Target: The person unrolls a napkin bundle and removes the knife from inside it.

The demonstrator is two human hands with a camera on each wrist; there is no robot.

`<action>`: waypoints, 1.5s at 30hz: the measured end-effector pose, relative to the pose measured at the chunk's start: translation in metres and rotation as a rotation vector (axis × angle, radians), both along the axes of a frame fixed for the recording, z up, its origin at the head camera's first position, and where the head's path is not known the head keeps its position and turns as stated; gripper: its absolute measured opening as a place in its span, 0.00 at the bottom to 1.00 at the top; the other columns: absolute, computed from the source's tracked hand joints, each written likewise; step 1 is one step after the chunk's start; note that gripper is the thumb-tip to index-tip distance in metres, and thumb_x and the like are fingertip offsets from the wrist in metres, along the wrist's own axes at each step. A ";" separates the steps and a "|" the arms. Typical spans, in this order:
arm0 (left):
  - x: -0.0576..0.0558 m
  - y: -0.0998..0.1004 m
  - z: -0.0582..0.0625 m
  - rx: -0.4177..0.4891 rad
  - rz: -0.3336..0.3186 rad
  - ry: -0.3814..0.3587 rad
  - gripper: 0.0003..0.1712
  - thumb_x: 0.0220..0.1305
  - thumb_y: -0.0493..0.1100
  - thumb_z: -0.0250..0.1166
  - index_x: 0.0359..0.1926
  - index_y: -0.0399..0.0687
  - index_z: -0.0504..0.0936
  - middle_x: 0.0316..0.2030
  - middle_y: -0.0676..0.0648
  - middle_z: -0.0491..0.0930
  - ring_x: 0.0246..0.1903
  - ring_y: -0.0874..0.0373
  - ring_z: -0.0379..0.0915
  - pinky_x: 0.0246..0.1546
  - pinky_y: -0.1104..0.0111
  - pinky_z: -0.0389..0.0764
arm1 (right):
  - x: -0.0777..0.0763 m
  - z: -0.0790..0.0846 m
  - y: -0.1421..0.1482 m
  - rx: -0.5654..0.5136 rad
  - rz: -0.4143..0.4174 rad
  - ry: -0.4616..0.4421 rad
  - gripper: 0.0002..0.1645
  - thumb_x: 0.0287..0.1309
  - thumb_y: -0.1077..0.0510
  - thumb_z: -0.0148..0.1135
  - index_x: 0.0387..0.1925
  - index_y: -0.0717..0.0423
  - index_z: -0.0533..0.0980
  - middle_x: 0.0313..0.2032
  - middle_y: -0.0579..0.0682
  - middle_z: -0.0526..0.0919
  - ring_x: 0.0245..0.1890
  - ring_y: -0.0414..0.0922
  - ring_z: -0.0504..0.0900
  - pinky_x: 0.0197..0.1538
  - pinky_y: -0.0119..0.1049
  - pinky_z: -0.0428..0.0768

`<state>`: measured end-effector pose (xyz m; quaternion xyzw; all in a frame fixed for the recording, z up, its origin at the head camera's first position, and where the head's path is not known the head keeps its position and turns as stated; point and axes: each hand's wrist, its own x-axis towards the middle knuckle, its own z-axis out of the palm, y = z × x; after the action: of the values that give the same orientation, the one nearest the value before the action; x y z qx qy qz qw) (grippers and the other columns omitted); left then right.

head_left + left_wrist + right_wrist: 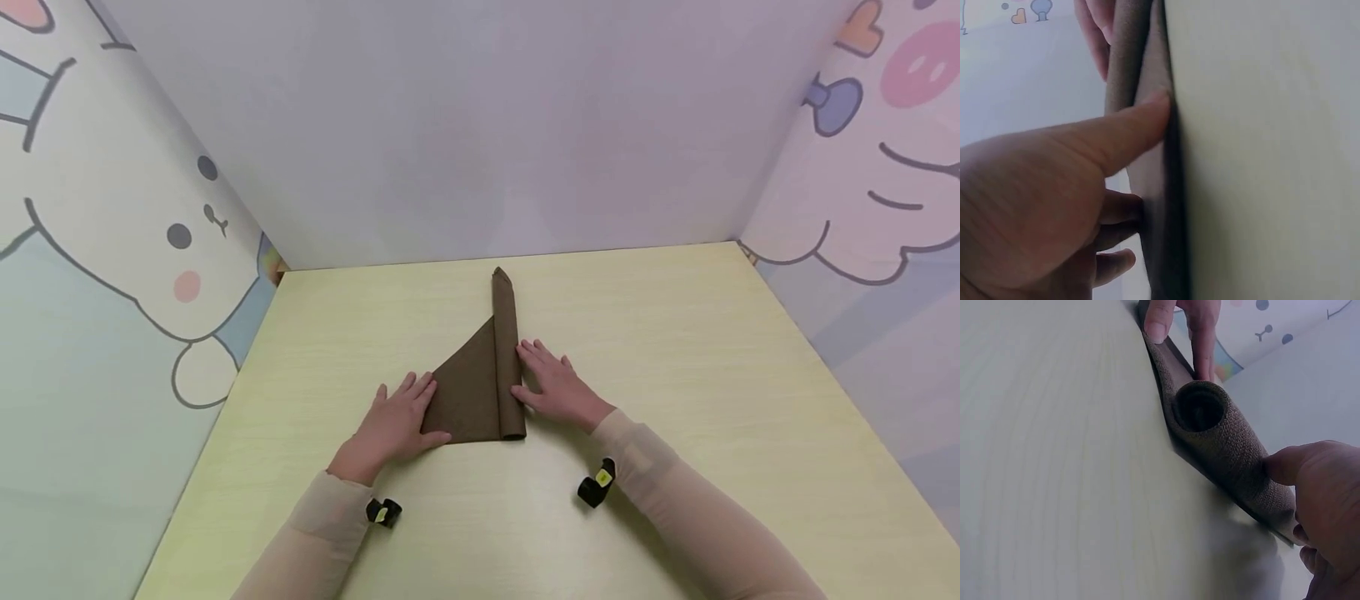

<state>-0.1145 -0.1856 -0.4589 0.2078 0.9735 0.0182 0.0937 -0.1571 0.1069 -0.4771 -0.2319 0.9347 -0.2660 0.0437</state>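
A brown cloth (pixel 465 400) lies on the table, its right side rolled into a tube (pixel 507 358) and its left part flat with a slanted upper edge. My left hand (pixel 393 421) rests on the flat part's left edge, fingers extended, thumb along the near edge. My right hand (pixel 558 387) touches the right side of the tube with fingertips and thumb, fingers mostly straight. In the right wrist view the tube's open round end (pixel 1200 409) faces the camera. The left wrist view shows the left thumb (pixel 1141 125) pressing the cloth's near edge.
The pale wood-grain table (pixel 675 333) extends around the cloth. A plain wall (pixel 487 125) stands behind it, with cartoon-printed panels (pixel 112 208) at the left and right. A small black camera (pixel 597 483) is worn on each wrist.
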 end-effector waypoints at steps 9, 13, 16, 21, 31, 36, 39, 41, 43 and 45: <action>-0.010 0.028 0.004 0.001 -0.013 -0.015 0.55 0.60 0.73 0.54 0.72 0.36 0.56 0.73 0.40 0.51 0.72 0.46 0.45 0.65 0.44 0.54 | -0.002 0.013 -0.014 0.016 0.013 0.028 0.45 0.66 0.38 0.53 0.74 0.58 0.53 0.73 0.55 0.52 0.74 0.51 0.46 0.65 0.65 0.50; -0.011 0.036 0.003 -0.014 0.012 -0.002 0.58 0.59 0.75 0.53 0.72 0.33 0.55 0.73 0.38 0.50 0.72 0.45 0.44 0.65 0.46 0.54 | -0.006 0.019 -0.025 0.061 0.013 0.023 0.47 0.65 0.36 0.53 0.74 0.58 0.53 0.74 0.54 0.51 0.74 0.51 0.45 0.66 0.64 0.50; -0.011 0.041 0.000 -0.008 0.033 -0.002 0.60 0.58 0.77 0.52 0.72 0.32 0.54 0.73 0.37 0.47 0.73 0.45 0.42 0.66 0.46 0.53 | -0.010 0.021 -0.032 0.100 0.009 0.010 0.48 0.65 0.35 0.52 0.74 0.57 0.51 0.74 0.53 0.49 0.74 0.50 0.43 0.67 0.63 0.50; -0.012 0.046 -0.005 -0.004 0.046 0.003 0.64 0.55 0.81 0.48 0.73 0.32 0.50 0.73 0.34 0.43 0.73 0.43 0.38 0.66 0.45 0.52 | -0.018 0.022 -0.041 0.128 -0.015 0.012 0.50 0.64 0.34 0.53 0.75 0.57 0.49 0.75 0.53 0.45 0.74 0.50 0.41 0.67 0.63 0.49; -0.012 0.049 -0.006 0.005 0.062 -0.001 0.67 0.52 0.83 0.48 0.73 0.33 0.49 0.73 0.32 0.42 0.73 0.41 0.37 0.65 0.43 0.52 | -0.027 0.015 -0.051 0.194 -0.029 0.026 0.54 0.62 0.33 0.54 0.75 0.60 0.46 0.75 0.55 0.42 0.74 0.50 0.39 0.66 0.64 0.52; -0.012 0.048 -0.009 0.003 0.053 0.004 0.68 0.52 0.83 0.48 0.74 0.34 0.48 0.73 0.32 0.41 0.73 0.41 0.37 0.65 0.42 0.52 | -0.026 0.013 -0.050 0.185 -0.037 0.020 0.54 0.62 0.35 0.56 0.74 0.61 0.47 0.75 0.55 0.42 0.74 0.51 0.40 0.65 0.64 0.53; -0.011 0.048 -0.011 -0.007 0.053 -0.001 0.68 0.52 0.83 0.48 0.74 0.34 0.47 0.73 0.33 0.41 0.73 0.41 0.36 0.65 0.41 0.52 | -0.025 0.010 -0.049 0.177 -0.036 0.023 0.53 0.62 0.36 0.56 0.74 0.62 0.47 0.75 0.56 0.44 0.74 0.52 0.41 0.65 0.65 0.53; -0.011 0.048 -0.011 -0.018 0.053 -0.012 0.68 0.51 0.84 0.47 0.74 0.35 0.47 0.74 0.34 0.40 0.73 0.42 0.36 0.65 0.41 0.51 | -0.024 0.007 -0.047 0.175 -0.034 0.013 0.53 0.62 0.35 0.56 0.74 0.61 0.47 0.75 0.56 0.43 0.74 0.51 0.41 0.65 0.65 0.53; -0.011 0.049 -0.011 -0.033 0.045 -0.020 0.68 0.51 0.84 0.46 0.74 0.36 0.46 0.74 0.34 0.40 0.73 0.43 0.35 0.65 0.41 0.51 | -0.023 0.004 -0.045 0.169 -0.038 0.002 0.53 0.62 0.35 0.55 0.74 0.61 0.47 0.75 0.55 0.43 0.74 0.51 0.40 0.65 0.65 0.53; -0.011 0.050 -0.010 -0.050 0.032 -0.024 0.68 0.51 0.84 0.45 0.74 0.36 0.47 0.74 0.34 0.40 0.73 0.43 0.36 0.65 0.42 0.51 | -0.023 0.002 -0.042 0.160 -0.043 -0.008 0.53 0.62 0.35 0.55 0.75 0.60 0.47 0.75 0.55 0.43 0.74 0.50 0.40 0.65 0.65 0.53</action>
<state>-0.1253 -0.1357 -0.4692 0.1897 0.9756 -0.0020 0.1103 -0.1800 0.0648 -0.4750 -0.2067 0.9575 -0.1922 0.0601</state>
